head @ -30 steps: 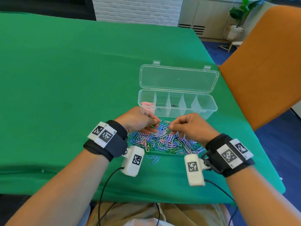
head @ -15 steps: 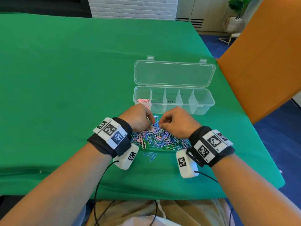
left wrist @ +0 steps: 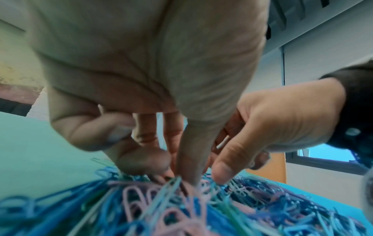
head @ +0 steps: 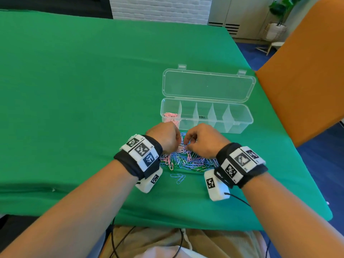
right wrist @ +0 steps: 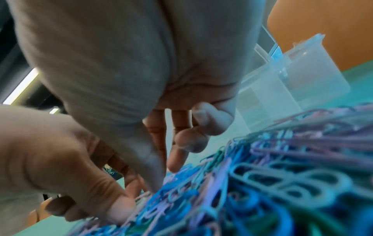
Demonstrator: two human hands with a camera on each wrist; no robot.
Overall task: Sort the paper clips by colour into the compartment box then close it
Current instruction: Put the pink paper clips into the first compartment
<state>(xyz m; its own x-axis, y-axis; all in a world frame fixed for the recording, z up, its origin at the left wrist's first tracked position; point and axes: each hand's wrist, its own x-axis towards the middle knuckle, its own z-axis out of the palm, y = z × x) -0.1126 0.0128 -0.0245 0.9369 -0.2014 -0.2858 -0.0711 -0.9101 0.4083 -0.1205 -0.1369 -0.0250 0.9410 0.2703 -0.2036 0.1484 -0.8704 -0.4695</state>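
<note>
Pastel paper clips (head: 188, 161) heaped near the table's (head: 74, 90) front edge; left hand (head: 165, 136) and right hand (head: 202, 140) dig in fingertips-down, can't tell if either's pinching one.

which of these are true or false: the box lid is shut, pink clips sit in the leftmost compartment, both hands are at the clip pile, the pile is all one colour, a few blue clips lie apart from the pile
1. The box lid is shut. False: the lid of the compartment box lies open, folded back behind it.
2. Pink clips sit in the leftmost compartment. True: the pink clips are there; the other compartments look empty.
3. Both hands are at the clip pile. True: the left hand and right hand have their fingertips down in the pile.
4. The pile is all one colour. False: it mixes blue, pink and green clips.
5. A few blue clips lie apart from the pile. True: the stray blue clips lie just nearer the person.
</note>
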